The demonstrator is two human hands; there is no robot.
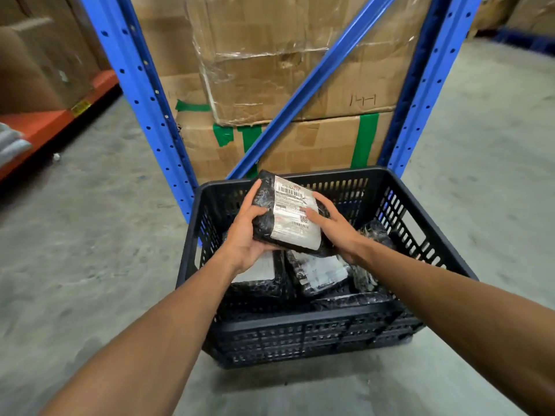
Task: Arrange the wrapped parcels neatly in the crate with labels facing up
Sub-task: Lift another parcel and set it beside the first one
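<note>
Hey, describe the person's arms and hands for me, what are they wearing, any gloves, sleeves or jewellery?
Both forearms are bare right up to the bottom edge of the picture, so no sleeves show. The left hand and the right hand wear no gloves. No watch, bracelet or ring is visible on either wrist or the fingers that show.

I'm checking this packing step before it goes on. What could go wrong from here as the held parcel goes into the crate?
1. The held parcel, gripped by both hands (left hand, right hand), may land on the white labels of the parcels below, hiding them.
2. A parcel at the right wall seems to stand on edge, with no label showing; it may stay unsorted.
3. The crate looks crowded, so neat rows may fail.
</note>
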